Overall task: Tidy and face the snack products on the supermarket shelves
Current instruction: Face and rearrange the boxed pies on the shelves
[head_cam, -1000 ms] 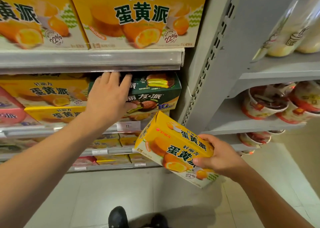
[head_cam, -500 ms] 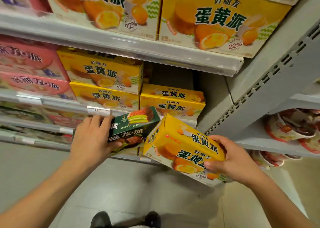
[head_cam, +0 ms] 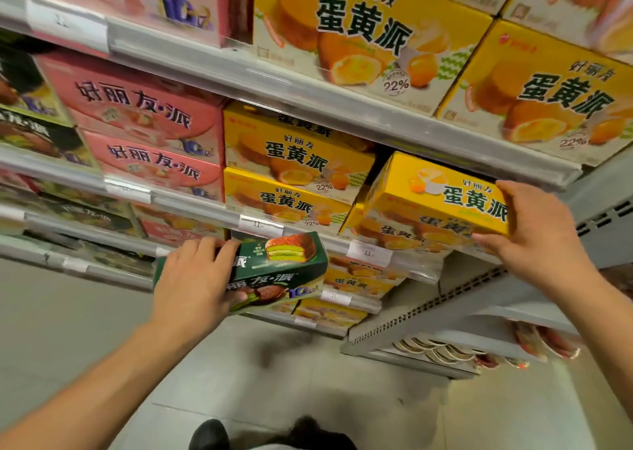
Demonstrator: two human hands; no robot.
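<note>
My left hand grips a dark green pie box and holds it in front of the shelf edge, below the middle shelf. My right hand grips the right end of a yellow egg-yolk pie box, tilted at the right end of the middle shelf, resting on other yellow boxes. Two stacked yellow boxes stand just left of it. Pink pie boxes fill the shelf further left.
Large yellow boxes line the top shelf above a grey price rail. Lower shelves hold more yellow boxes. A grey upright divides off a bay with cup snacks. My shoes are on the grey floor.
My right hand lifted the yellow box up from in front of me onto the right end of the middle shelf. My left hand still holds the green box, pulled off the shelf earlier.
</note>
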